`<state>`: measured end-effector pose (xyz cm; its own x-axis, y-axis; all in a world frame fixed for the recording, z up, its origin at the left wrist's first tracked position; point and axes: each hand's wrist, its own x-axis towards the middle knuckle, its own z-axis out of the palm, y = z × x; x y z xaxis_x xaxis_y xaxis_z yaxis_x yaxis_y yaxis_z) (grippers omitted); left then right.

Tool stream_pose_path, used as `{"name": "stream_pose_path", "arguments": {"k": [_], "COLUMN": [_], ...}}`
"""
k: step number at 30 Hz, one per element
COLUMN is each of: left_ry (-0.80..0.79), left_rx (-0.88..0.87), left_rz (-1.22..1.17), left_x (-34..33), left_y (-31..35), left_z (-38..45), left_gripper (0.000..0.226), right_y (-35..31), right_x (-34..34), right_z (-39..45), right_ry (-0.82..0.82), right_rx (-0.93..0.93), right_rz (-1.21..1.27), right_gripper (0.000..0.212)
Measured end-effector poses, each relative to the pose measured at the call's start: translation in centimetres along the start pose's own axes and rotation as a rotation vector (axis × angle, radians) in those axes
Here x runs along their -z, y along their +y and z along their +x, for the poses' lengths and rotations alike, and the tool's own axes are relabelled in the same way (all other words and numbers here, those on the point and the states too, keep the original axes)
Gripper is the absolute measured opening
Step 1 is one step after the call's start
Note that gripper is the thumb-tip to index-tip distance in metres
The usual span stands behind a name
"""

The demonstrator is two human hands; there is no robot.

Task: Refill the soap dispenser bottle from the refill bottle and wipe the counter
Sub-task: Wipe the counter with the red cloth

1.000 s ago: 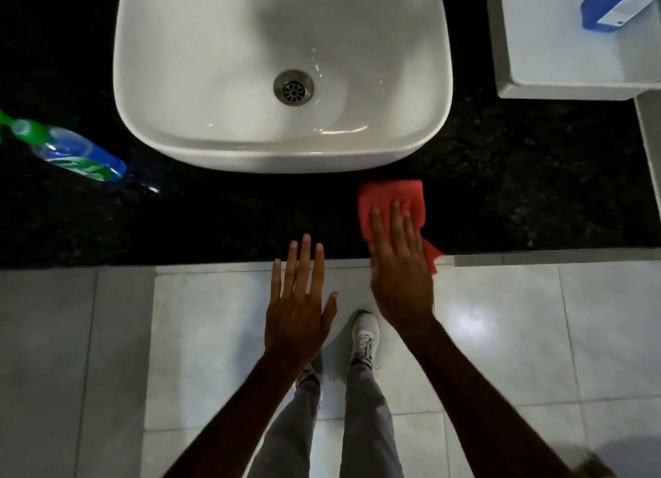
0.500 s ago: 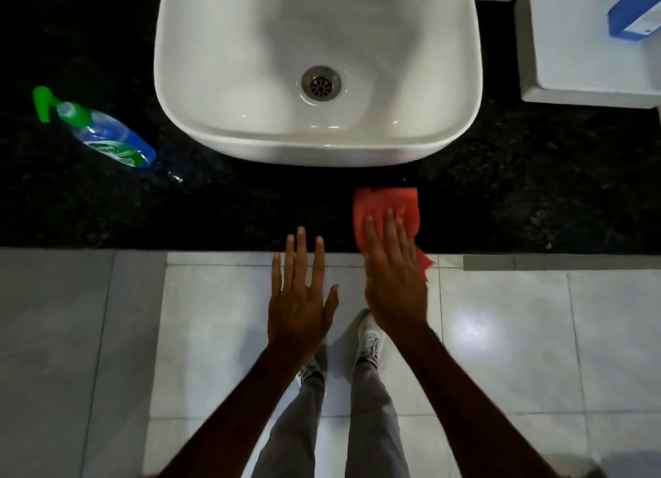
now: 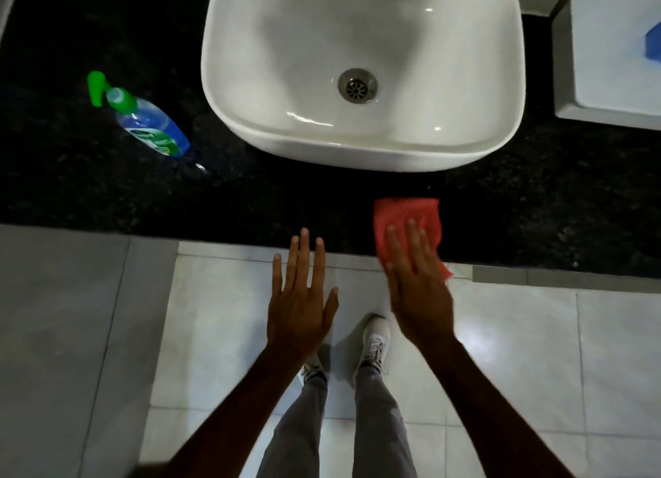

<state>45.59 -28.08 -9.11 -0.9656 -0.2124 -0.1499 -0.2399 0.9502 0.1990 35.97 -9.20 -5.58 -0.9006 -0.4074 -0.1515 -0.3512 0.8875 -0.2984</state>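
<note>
Viewed from above, a black speckled worktop (image 3: 107,198) holds a blue soap dispenser bottle (image 3: 152,125) with a green pump at ten o'clock, standing left of a white sink (image 3: 357,152) at twelve o'clock. The left hand (image 3: 300,298) hovers at the worktop's near edge, flat with fingers spread, holding nothing. At two o'clock from it, the right hand (image 3: 416,284) presses flat on a red cloth (image 3: 404,214) on the worktop just below the sink.

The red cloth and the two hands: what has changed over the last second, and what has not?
Little changed. The right hand stays flat on the red cloth at the counter's front edge below the sink; any slide is too small to separate from camera motion. The left hand stays open and empty. The soap bottle stays put.
</note>
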Motion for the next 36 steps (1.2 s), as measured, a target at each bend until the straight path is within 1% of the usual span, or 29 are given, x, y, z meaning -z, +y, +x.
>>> {"name": "stream_pose_path", "arguments": {"k": [2,3,4,6,7,9,11,12,13,15,17,18,19,21,22,24,25,26,28,30,31,33,34,36], "left_ry": [-0.009,-0.006,0.005,0.029,0.034,0.026,0.022,0.021,0.026,0.054,0.065,0.065,0.068,0.069,0.061,0.061,0.059,0.048,0.029,0.029,0.034,0.05,0.051,0.033], "left_rx": [-0.013,-0.002,0.028,0.123,0.153,0.139,0.087,0.076,0.084,0.159,0.192,0.171,0.144,0.118,0.126,0.174,0.194,0.196,0.169,0.183,0.214,0.283,0.304,0.3], "left_rz": [0.008,0.018,0.019,0.014,0.017,0.023,0.014,0.007,-0.006,-0.03,-0.042,-0.057,-0.07,-0.057,-0.042,-0.022,-0.013,-0.005,-0.002,-0.012,-0.023,-0.044,-0.047,-0.037], "left_x": [0.2,0.2,0.3,0.3,0.4,0.6,0.9,1.0,1.2,1.6,1.6,1.5,1.3,1.1,1.2,1.4,1.7,2.0,2.5,2.8,2.9,3.3,3.5,3.8], "left_y": [-0.1,-0.2,-0.5,-1.5,-2.1,-3.0,-3.4,-3.5,-3.7,-4.4,-5.3,-5.6,-6.0,-6.5,-6.7,-7.5,-7.9,-8.2,-8.5,-9.0,-9.4,-10.6,-11.3,-12.5], "left_z": [0.2,0.3,0.2,0.1,0.1,-0.2,-0.5,-0.5,-0.5,-0.6,-0.5,-0.6,-0.7,-0.8,-0.9,-1.2,-1.4,-1.4,-1.5,-1.5,-1.5,-1.3,-1.2,-1.4], "left_gripper": [0.081,0.08,0.08,0.081,0.081,0.08,0.079,0.078,0.078,0.078,0.079,0.08,0.08,0.082,0.082,0.081,0.079,0.079,0.079,0.08,0.081,0.082,0.082,0.081], "right_y": [-0.2,-1.4,-3.1,-6.8,-7.9,-8.3,-6.6,-5.4,-4.5,-4.4,-7.3,-9.4,-11.5,-14.6,-15.0,-13.6,-12.5,-11.5,-11.5,-14.9,-17.0,-20.5,-21.2,-20.6], "right_x": [0.6,0.5,0.1,-1.1,-1.7,-2.6,-2.5,-2.1,-1.6,-0.8,-1.2,-1.6,-2.3,-3.7,-4.1,-4.0,-3.7,-3.2,-3.0,-3.7,-4.1,-4.9,-5.3,-5.6], "right_z": [1.5,3.0,4.6,7.2,7.7,6.4,3.3,1.9,1.1,1.5,3.8,5.3,6.4,7.2,6.8,5.3,4.5,3.9,4.2,6.4,7.7,9.7,10.3,9.8], "right_ry": [0.087,0.13,0.166,0.172,0.157,0.088,-0.006,-0.044,-0.053,-0.002,0.078,0.092,0.076,0.009,-0.023,-0.065,-0.073,-0.075,-0.041,0.018,0.037,0.021,-0.001,-0.06], "right_rx": [-0.184,-0.255,-0.296,-0.3,-0.262,-0.073,0.152,0.183,0.142,-0.052,-0.212,-0.239,-0.215,-0.041,0.061,0.222,0.252,0.235,0.104,-0.016,-0.033,0.038,0.114,0.325], "right_rz": [0.058,0.076,0.088,0.117,0.119,0.056,-0.035,-0.032,-0.004,0.067,0.094,0.11,0.117,0.083,0.055,0.002,-0.011,-0.008,0.021,0.057,0.081,0.105,0.089,0.033], "right_gripper": [0.061,0.058,0.057,0.057,0.057,0.059,0.065,0.069,0.069,0.063,0.059,0.059,0.059,0.063,0.067,0.074,0.074,0.072,0.067,0.064,0.063,0.06,0.06,0.062]}}
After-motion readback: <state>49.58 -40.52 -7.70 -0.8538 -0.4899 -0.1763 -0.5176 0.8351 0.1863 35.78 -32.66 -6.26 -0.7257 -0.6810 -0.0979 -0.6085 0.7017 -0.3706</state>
